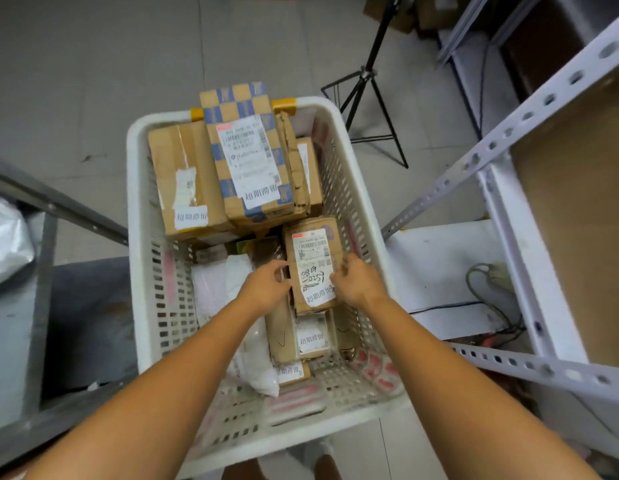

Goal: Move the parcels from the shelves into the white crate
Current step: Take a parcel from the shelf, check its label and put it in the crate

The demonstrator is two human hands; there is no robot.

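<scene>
- Your left hand (266, 284) curls its fingers round the left edge of the small labelled parcel (313, 268); your right hand (358, 282) grips the opposite edge.
- That parcel is inside the white crate (136, 202), on its right side, lying on top of other cardboard parcels.
- At the crate's far end a blue-checked box (245, 157) rests beside a plain brown box (183, 174).
- White slotted shelving (509, 129) stands to your right, and a black tripod (367, 81) stands beyond the crate.

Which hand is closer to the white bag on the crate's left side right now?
Left. The left hand grips the small box right beside the white bag; the right hand holds the box's far edge.
</scene>
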